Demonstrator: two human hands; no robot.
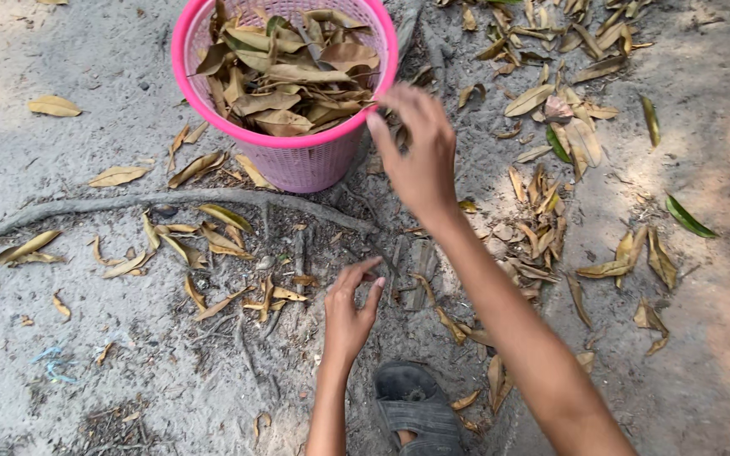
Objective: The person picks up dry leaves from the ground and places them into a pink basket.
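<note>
1. Sandal [416, 409], dark and worn, sits at the bottom edge on the sandy ground [86, 51], just beside your left forearm.
2. Your left hand [350, 312] hovers low over the dirt; its fingers [356, 272] are loosely spread and hold nothing, with small dry leaves [276, 295] just to their left.
3. A thin tree root [171, 201] runs across the ground beyond that hand, in front of the basket.
4. Your right hand [416, 152] reaches up to the right rim of the pink basket [297, 160]; its fingers are curled and slightly apart, and you cannot tell whether they hold a leaf.
5. The basket stands upright at the top, piled with brown leaves [285, 72].
6. More fallen leaves [551, 127] lie scattered to the right of your right arm, a few of them green.
</note>
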